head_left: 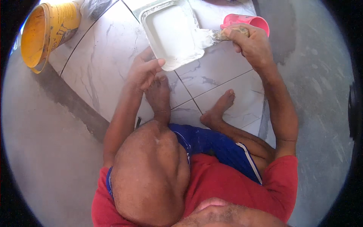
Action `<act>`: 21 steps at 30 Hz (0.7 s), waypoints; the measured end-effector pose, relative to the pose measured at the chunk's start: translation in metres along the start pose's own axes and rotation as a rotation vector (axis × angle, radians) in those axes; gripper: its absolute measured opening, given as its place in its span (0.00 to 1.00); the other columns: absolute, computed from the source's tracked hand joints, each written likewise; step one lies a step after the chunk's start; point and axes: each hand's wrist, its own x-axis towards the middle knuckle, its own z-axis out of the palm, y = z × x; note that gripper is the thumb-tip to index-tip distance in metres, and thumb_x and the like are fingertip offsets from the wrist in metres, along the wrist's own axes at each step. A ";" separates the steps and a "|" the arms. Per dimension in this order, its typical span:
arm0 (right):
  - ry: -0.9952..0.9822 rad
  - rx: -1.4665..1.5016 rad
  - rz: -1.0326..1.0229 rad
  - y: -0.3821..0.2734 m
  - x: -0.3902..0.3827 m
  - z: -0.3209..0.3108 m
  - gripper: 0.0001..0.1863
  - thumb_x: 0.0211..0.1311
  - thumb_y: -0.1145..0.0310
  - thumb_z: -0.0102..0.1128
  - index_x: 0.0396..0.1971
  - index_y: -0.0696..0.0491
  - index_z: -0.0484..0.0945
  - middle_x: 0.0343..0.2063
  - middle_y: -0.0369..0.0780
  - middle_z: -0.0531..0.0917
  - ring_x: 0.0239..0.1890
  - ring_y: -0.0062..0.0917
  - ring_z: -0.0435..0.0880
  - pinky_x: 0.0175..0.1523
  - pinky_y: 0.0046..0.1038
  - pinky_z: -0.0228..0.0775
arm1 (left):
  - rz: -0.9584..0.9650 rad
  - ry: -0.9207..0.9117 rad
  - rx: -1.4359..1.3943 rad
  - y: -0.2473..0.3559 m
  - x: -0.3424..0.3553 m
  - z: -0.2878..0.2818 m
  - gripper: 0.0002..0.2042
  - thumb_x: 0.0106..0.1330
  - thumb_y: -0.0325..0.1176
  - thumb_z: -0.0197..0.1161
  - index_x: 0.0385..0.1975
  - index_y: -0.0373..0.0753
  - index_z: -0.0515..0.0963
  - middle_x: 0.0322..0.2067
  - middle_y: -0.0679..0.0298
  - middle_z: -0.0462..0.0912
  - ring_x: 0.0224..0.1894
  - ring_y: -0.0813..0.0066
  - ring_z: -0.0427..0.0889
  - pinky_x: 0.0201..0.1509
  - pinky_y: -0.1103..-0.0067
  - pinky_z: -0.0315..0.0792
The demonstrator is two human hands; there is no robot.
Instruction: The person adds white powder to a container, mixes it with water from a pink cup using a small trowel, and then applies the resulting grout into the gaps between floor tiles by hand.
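Observation:
My left hand [147,66] grips the near left corner of a white rectangular tray [166,60], its thumb over the rim. White paste coats parts of the tray. My right hand [247,43] is closed on the handle of a scraper [215,36], whose wide blade, smeared with white paste, touches the tray's right edge. Just behind that hand a pink plastic cup [261,23] lies on its side or tilted; I cannot tell which, and the hand partly hides it.
A yellow bucket [60,26] with a handle is at the upper left, a grey plastic bag [92,7] beside it. My bare feet [159,94] are on marble-patterned tiles [94,68]. Grey concrete [49,125] borders the tiles on both sides. My bent left knee is in the lower middle.

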 end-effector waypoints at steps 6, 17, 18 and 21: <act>-0.017 0.099 -0.119 -0.009 -0.001 -0.009 0.18 0.62 0.56 0.66 0.39 0.57 0.84 0.21 0.31 0.80 0.23 0.12 0.74 0.28 0.19 0.65 | -0.032 -0.034 0.007 0.004 -0.002 -0.003 0.29 0.59 0.21 0.64 0.62 0.28 0.65 0.48 0.50 0.78 0.38 0.71 0.82 0.20 0.86 0.65; -0.093 -0.840 -1.118 0.020 0.003 -0.002 0.22 0.53 0.71 0.63 0.51 0.38 0.81 0.27 0.32 0.77 0.32 0.26 0.79 0.32 0.29 0.74 | -0.060 -0.101 0.015 0.007 -0.004 -0.016 0.29 0.60 0.25 0.65 0.61 0.26 0.66 0.52 0.49 0.78 0.48 0.62 0.83 0.42 0.72 0.81; -0.095 -0.838 -1.142 0.023 0.004 -0.006 0.25 0.52 0.72 0.62 0.52 0.38 0.80 0.28 0.32 0.77 0.32 0.25 0.78 0.32 0.29 0.74 | -0.048 -0.113 0.040 0.008 -0.004 -0.018 0.29 0.59 0.25 0.65 0.61 0.26 0.66 0.53 0.49 0.77 0.51 0.61 0.82 0.48 0.70 0.80; -0.064 -0.850 -1.166 0.023 0.001 -0.019 0.24 0.52 0.72 0.62 0.52 0.39 0.80 0.28 0.32 0.77 0.32 0.25 0.78 0.33 0.29 0.75 | -0.053 -0.130 0.060 0.010 -0.004 -0.024 0.29 0.59 0.25 0.65 0.61 0.26 0.67 0.55 0.49 0.77 0.54 0.60 0.80 0.55 0.67 0.78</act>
